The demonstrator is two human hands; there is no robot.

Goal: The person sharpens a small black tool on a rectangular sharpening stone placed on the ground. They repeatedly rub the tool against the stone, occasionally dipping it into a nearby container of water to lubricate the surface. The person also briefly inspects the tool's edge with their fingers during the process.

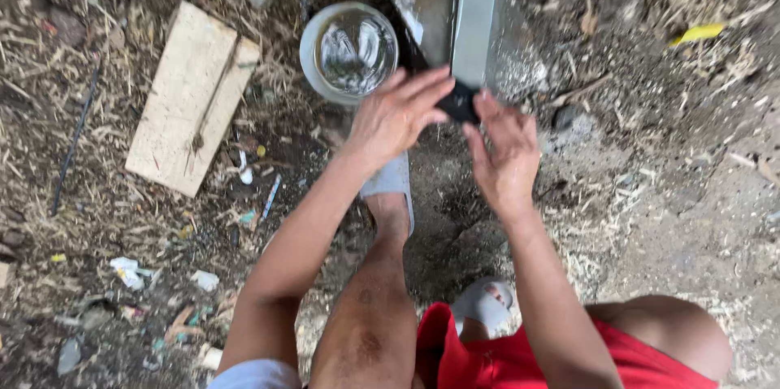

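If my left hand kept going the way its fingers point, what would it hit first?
The left hand points up and right, already touching the small black object. Beyond that lies the long grey metal piece, though depth is unclear.

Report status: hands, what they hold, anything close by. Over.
Left hand and right hand both on small black object, at end of grey metal bar. Bowl of water beside left hand. Wooden board lies apart on littered ground.

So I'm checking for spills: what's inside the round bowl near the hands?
The round bowl holds clear liquid that reflects light, filling much of it. Its bottom cannot be made out through the glare. The left hand covers a bit of its lower rim.
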